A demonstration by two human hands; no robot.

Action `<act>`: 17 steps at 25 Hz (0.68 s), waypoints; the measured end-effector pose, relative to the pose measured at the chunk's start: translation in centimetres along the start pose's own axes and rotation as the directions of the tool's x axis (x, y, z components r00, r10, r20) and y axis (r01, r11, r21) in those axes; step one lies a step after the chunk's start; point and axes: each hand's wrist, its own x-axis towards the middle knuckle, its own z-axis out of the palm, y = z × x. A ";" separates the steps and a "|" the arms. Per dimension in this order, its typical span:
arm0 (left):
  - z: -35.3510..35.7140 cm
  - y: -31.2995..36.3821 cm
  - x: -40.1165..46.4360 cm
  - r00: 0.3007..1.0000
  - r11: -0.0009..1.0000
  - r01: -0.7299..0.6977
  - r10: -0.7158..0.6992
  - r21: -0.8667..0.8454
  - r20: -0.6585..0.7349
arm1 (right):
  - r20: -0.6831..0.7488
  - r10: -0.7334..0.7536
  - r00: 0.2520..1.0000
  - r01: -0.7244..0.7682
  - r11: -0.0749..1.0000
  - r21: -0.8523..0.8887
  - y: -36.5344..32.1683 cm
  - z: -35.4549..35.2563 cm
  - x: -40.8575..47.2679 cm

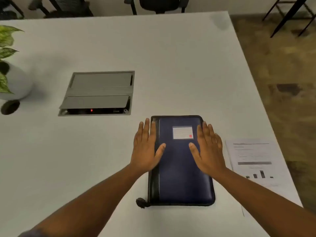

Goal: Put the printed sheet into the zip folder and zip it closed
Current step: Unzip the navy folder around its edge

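Head view. White table [119, 48], seen from above. Dark blue zip folder [181, 168] flat on it, near the front edge, closed, long side running away from the viewer. Black strip along its left edge; small white label [183, 132] with a red mark on the upper part of the cover. Black zip pull [141, 202] sticking out at the near left corner.

Left hand [147, 151] palm down on the left edge of the folder, fingers straight and close together, thumb angled out across the blue cover. Right hand [207, 151] palm down on the right edge, fingers likewise straight and nearly together, thumb pointing inward. Neither hand pinching or gripping anything; both flat and open. Bare forearms reaching in from the bottom corners.

Printed sheet [254, 161] flat on the table just to the right of the folder, outside it, apart from the right hand. Text lines, a grey bar and a small bar chart on it, too blurred to read.

Grey hatch [99, 93] set into the tabletop farther back on the left, front flap raised, a red light inside. Potted plant [10, 65] in a round white pot at the far left edge. Dark chairs [162, 4] beyond the table.
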 end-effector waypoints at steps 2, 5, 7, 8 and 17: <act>1.7 -0.7 -0.4 0.995 0.999 0.021 -0.018 -0.024 0.101 | 0.072 0.019 0.997 -0.017 0.999 -0.027 0.6 1.8 -0.3; 4.1 -2.4 -1.3 0.978 0.999 0.032 -0.024 -0.037 0.206 | 0.157 0.060 0.986 -0.048 0.996 -0.081 1.8 5.0 -1.3; 5.3 -3.1 -0.8 0.969 0.997 0.050 -0.034 -0.060 0.244 | 0.195 0.073 0.978 -0.056 0.994 -0.091 2.4 6.4 -0.8; 5.9 -3.4 -0.8 0.962 0.995 0.071 -0.050 -0.070 0.269 | 0.213 0.082 0.973 -0.066 0.995 -0.080 2.5 6.9 -0.6; 8.9 -5.1 -0.1 0.944 0.988 0.112 -0.071 -0.111 0.321 | 0.191 0.204 0.960 -0.181 0.975 -0.129 2.4 9.4 1.8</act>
